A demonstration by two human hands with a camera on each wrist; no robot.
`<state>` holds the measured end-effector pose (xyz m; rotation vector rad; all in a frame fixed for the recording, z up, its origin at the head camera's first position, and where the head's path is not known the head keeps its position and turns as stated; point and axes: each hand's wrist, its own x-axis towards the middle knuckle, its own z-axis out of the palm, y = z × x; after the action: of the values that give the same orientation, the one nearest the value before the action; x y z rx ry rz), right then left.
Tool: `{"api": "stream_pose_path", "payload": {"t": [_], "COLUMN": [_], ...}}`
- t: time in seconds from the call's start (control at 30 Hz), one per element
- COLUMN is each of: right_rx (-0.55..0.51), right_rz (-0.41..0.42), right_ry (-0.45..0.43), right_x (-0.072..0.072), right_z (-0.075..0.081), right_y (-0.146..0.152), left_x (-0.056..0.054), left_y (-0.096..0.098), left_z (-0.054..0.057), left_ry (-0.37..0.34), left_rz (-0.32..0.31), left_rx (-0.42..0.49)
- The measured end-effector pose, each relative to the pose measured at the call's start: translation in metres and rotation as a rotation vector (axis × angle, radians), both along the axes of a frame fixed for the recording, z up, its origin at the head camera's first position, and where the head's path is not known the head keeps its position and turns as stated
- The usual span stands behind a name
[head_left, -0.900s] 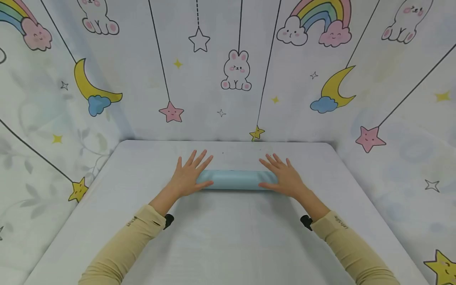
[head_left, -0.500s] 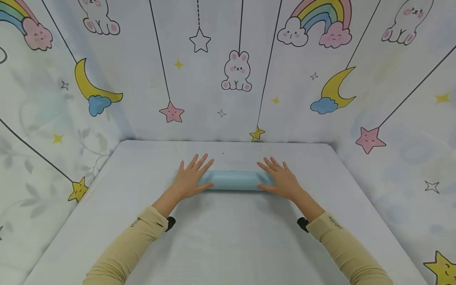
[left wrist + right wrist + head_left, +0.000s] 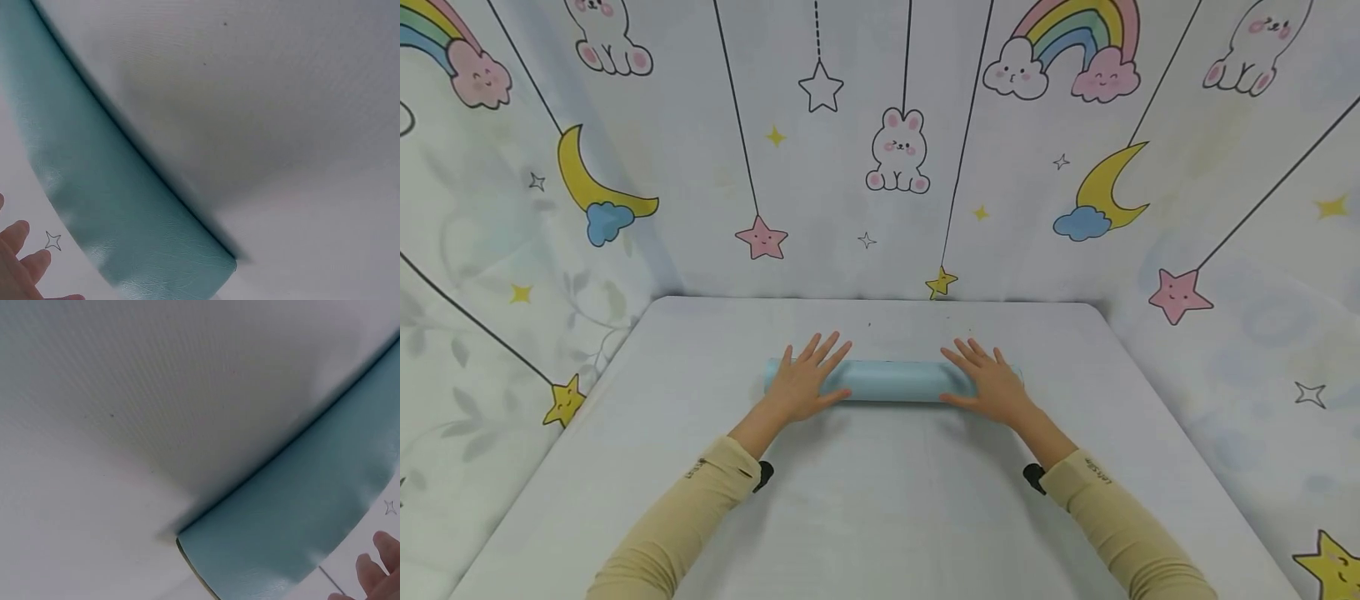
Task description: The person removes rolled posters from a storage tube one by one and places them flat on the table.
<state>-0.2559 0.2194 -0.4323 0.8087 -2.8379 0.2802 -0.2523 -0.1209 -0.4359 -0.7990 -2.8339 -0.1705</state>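
A light blue roll (image 3: 895, 381) with a smooth, leathery surface lies crosswise on the white table (image 3: 880, 500). My left hand (image 3: 801, 385) is over its left part, fingers straight and spread, thumb along the near side. Over the right part is my right hand (image 3: 992, 385), likewise with spread, straight fingers. Both ends of the roll stick out a little past the hands. In the left wrist view, fingertips (image 3: 36, 264) show beyond the roll (image 3: 125, 187). The right wrist view has the roll's end with a thin pale edge, and fingertips (image 3: 370, 572) at the lower right.
Behind the table's back edge hangs a pale backdrop (image 3: 820, 183) printed with moons, stars, rabbits and rainbows. It also runs along both sides. A few tiny dark specks dot the tabletop beyond the roll. Dark wrist cameras (image 3: 763, 476) sit under both cuffs.
Both hands have come slightly back toward me and a little inward, uncovering the roll's two ends. The roll has stayed in about the same place.
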Motion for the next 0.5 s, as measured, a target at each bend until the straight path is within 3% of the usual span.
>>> {"api": "stream_pose_path", "payload": {"t": [0.23,0.5], "right_rx": [0.002,-0.068], "right_rz": [0.005,0.022], "right_ry": [0.006,0.010], "right_x": [-0.002,-0.004], "right_z": [-0.008,-0.016], "right_y": [0.001,0.000], "left_x": [-0.001,-0.003], "left_y": [-0.001,-0.004], "left_z": [-0.004,-0.009], "left_ry": [-0.021,-0.045], "left_rz": [0.005,0.012], "left_rx": [0.004,0.022]}}
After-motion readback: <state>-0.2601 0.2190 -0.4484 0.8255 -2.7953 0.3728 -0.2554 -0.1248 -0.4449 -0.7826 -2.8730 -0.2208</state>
